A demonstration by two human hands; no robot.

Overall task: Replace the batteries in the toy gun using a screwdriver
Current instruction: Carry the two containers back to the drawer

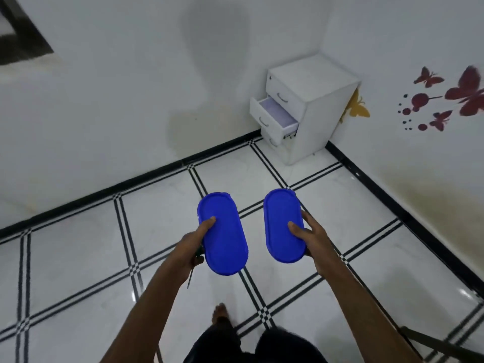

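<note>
I carry two blue oval lidded boxes over the tiled floor. My left hand (195, 243) grips the left blue box (225, 239) with the thumb on its lid. A thin screwdriver (190, 277) hangs under that same hand, its shaft pointing down. My right hand (310, 235) grips the right blue box (282, 224), thumb on top, fingers along its right side. What is inside the boxes is hidden. No toy gun and no batteries are in view.
A white drawer cabinet (311, 106) stands in the room's corner ahead, its middle drawer (275, 115) pulled open. White walls with a black skirting meet there. My foot (221, 314) shows on the floor below. A dark bar (440, 344) crosses the lower right corner.
</note>
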